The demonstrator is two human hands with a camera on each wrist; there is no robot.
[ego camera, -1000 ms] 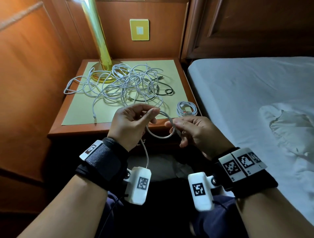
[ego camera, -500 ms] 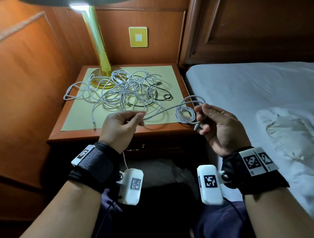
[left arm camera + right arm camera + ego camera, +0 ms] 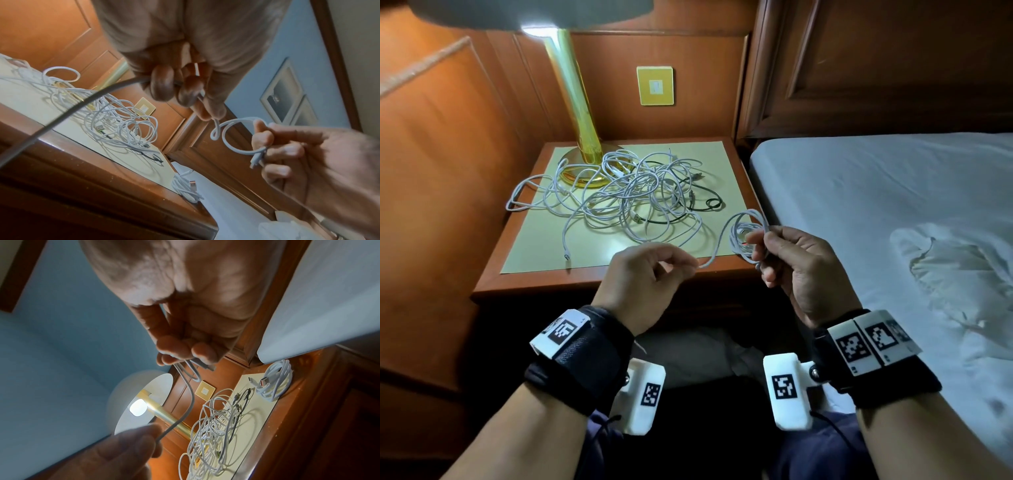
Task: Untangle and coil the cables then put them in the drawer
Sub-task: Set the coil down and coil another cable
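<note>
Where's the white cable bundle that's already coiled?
In the head view, the coiled white cable bundle lies at the wooden nightstand's front right corner, beside the bed, partly behind the right hand.

White cables on pale yellow, warm wood all round.
The tangled white cables (image 3: pixel 619 195) hide one thin black cable (image 3: pixel 709 202); brass-gold lamp stem (image 3: pixel 578 102), pale-yellow tabletop mat (image 3: pixel 544 240), light-blue bed sheet (image 3: pixel 876 192).

The nightstand (image 3: pixel 524 284) stands left of the bed (image 3: pixel 876 192). On it, the lamp (image 3: pixel 582 137) sits at the back — the tangled cables (image 3: pixel 619 195) before it, a coiled cable (image 3: pixel 273 382) at the front right corner.
</note>
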